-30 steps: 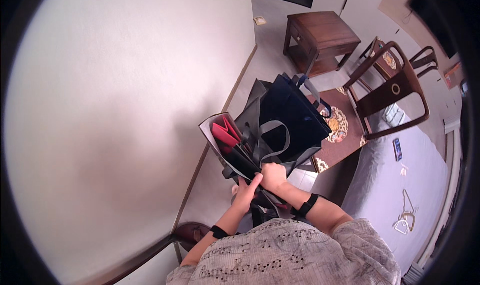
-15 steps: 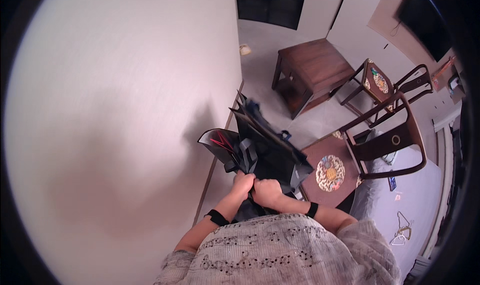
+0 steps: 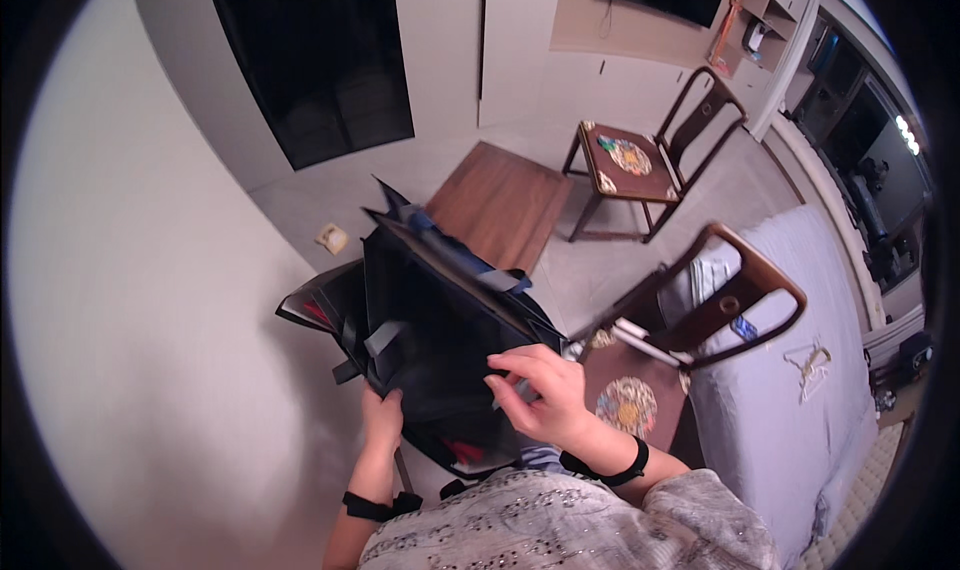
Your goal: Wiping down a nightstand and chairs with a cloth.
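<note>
Several black shopping bags (image 3: 430, 320) with grey ribbon handles are bunched in front of me, tilted, with their mouths spread. My left hand (image 3: 381, 420) is closed on the lower left edge of one black bag. A bit of red shows inside the bag at the left. Over the right part of the bags is my right hand (image 3: 541, 392), its thumb and curved forefinger apart. A grey strip lies close to its palm; whether the hand touches it I cannot tell.
At my right stands a wooden chair (image 3: 722, 315) with a patterned seat, beside a bed (image 3: 800, 420) with a grey-lilac cover. Farther off are a low wooden table (image 3: 500, 205) and a second chair (image 3: 640, 175). A wall (image 3: 130, 320) runs along my left.
My hands were together on the bags' gathered handles. The right hand has let go and moved right. The left has shifted left and down, the bags have spread wider, and the view has turned right.
</note>
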Available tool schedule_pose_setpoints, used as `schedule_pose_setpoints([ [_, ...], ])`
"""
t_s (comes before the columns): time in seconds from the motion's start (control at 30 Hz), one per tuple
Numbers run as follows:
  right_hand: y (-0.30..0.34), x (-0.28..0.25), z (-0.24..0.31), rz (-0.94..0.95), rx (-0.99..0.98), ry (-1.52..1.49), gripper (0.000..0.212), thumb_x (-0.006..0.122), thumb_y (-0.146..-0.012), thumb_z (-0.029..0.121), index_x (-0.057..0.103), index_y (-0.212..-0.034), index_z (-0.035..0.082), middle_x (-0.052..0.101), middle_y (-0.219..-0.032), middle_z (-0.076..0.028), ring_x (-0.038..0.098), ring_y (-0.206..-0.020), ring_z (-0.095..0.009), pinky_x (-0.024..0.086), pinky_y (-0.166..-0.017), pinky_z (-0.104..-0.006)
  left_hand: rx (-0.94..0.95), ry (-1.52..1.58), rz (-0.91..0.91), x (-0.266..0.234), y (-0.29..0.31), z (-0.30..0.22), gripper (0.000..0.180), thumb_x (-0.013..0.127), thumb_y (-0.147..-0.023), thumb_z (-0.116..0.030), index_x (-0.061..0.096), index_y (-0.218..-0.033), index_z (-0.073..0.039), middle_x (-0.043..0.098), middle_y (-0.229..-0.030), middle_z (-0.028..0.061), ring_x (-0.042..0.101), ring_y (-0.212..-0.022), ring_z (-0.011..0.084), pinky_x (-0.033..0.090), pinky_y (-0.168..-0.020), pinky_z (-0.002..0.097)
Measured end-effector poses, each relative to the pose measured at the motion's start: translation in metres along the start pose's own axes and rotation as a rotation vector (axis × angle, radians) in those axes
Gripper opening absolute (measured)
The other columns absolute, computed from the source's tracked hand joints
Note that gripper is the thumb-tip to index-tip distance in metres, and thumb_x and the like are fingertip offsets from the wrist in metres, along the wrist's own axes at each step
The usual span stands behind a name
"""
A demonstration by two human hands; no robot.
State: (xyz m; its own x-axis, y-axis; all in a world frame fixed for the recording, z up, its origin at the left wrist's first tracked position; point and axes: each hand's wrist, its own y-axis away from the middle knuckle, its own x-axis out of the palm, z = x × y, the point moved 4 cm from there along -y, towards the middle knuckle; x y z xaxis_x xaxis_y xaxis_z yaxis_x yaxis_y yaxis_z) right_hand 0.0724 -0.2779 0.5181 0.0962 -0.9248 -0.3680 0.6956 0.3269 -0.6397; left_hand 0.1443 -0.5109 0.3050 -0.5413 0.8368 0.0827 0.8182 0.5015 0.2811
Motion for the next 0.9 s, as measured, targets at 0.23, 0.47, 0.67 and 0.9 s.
schedule_pose_setpoints([
  [0.23,-0.168,0.005,-0.158,-0.198,0.214,0.398,0.073,0.080,-0.073,0.026,0.045,-0.130,-0.002,0.053,-0.122,-0.026,0.054,-0.111,-0.040,0.045,-0.094,-0.0426,0.012,-0.419,-0.035,0.026,-0.195,-0.070,0.054,0.057,-0.080,0.000,0.045,-0.132,0.003,0.059,-0.121,0.0238,0.057,-0.114,0.0366,0.041,-0.098,0.0377],
  [0.47,-0.168,0.093,-0.280,0.355,0.800,-0.202,0.108,0.075,-0.075,0.055,0.021,-0.146,-0.006,0.037,-0.142,-0.033,0.041,-0.133,-0.040,0.035,-0.110,-0.0394,0.107,-0.413,0.074,0.094,-0.303,-0.129,0.049,0.054,-0.083,-0.002,0.046,-0.132,0.001,0.060,-0.123,0.0195,0.057,-0.114,0.0325,0.041,-0.100,0.0367],
  [0.67,-0.217,0.176,-0.298,0.426,0.613,0.019,0.079,0.059,-0.091,0.045,0.018,-0.153,0.018,0.022,-0.146,-0.040,0.024,-0.138,-0.050,0.025,-0.114,-0.0462,-0.200,0.240,0.307,0.170,-0.440,-0.135,0.035,0.052,-0.095,-0.018,0.052,-0.126,-0.002,0.061,-0.117,0.0125,0.060,-0.105,0.0270,0.047,-0.092,0.0367],
  [0.9,-0.304,0.202,-0.353,0.372,0.856,-0.015,0.092,0.056,-0.087,0.062,0.018,-0.153,0.011,0.016,-0.148,-0.041,0.012,-0.142,-0.049,0.019,-0.116,-0.0457,-0.360,0.117,0.516,0.225,-0.584,-0.144,0.032,0.052,-0.095,-0.018,0.053,-0.123,-0.003,0.061,-0.114,0.0109,0.059,-0.102,0.0259,0.048,-0.089,0.0364],
])
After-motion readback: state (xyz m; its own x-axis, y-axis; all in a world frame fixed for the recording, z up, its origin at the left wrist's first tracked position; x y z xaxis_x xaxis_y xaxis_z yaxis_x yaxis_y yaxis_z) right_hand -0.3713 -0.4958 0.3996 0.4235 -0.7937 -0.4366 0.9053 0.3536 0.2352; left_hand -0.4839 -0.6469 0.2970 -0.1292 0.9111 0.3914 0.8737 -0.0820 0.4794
